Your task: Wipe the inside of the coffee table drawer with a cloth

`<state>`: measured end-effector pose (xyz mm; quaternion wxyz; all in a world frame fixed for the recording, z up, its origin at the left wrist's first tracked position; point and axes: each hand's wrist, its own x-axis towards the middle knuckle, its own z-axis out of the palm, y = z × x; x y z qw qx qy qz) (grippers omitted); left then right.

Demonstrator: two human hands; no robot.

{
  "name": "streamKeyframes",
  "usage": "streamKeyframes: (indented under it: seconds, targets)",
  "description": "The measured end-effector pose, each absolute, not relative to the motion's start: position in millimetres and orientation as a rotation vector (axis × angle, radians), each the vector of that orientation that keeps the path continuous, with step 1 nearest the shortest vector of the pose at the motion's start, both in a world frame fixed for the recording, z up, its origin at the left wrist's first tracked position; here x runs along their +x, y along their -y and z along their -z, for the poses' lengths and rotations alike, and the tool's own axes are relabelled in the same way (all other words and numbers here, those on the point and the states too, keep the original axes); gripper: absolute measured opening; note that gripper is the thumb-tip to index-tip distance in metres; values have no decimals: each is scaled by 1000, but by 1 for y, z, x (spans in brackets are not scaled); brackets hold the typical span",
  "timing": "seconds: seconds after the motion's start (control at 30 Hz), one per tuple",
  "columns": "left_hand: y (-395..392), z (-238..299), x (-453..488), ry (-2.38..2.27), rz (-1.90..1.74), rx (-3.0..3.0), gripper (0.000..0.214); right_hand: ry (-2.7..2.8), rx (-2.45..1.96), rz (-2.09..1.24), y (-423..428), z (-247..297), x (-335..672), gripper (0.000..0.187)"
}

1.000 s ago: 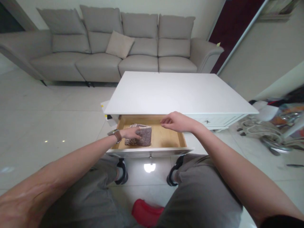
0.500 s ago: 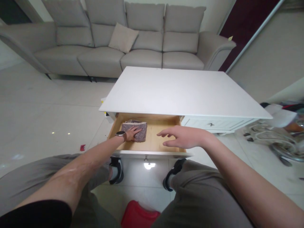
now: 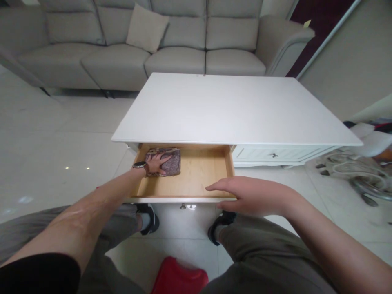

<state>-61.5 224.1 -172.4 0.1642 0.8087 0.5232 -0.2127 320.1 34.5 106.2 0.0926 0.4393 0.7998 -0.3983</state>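
Observation:
A folded, speckled purple-brown cloth [image 3: 173, 163] lies in the left part of the pulled-out wooden drawer [image 3: 202, 171]. My left hand [image 3: 157, 163], with a watch on its wrist, rests flat on top of the cloth with its fingers spread. Over the drawer's front right corner hovers my right hand [image 3: 251, 195], thumb and fingers apart and nothing in it. The drawer's front has a small metal knob [image 3: 183, 206].
The drawer belongs to a white coffee table [image 3: 232, 110] with a second, closed drawer [image 3: 272, 155] on the right. Behind it stands a grey sofa [image 3: 174, 61]. A red plastic object [image 3: 180, 277] is on the floor between my legs. Cluttered items [image 3: 367, 163] lie at far right.
The cloth now sits closer to the drawer's back left corner, flatter under my left hand. My right hand has drawn back toward the drawer's front edge. The camera view has tilted down.

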Motion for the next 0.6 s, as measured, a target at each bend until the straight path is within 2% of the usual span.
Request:
streamKeyframes:
  seconds: [0.23,0.47,0.6]
  targets:
    - [-208,179,40,-1337,475,2320,110,-2393,1302,1202,-32,-109,324,56]
    - [-187,183,202,-1211,268,2272,113,-2333,1226,1228,-37,-92,321,33]
    - [-185,183,216,-1218,274,2258,115,-2264,1292,1207,-44,-77,333,36]
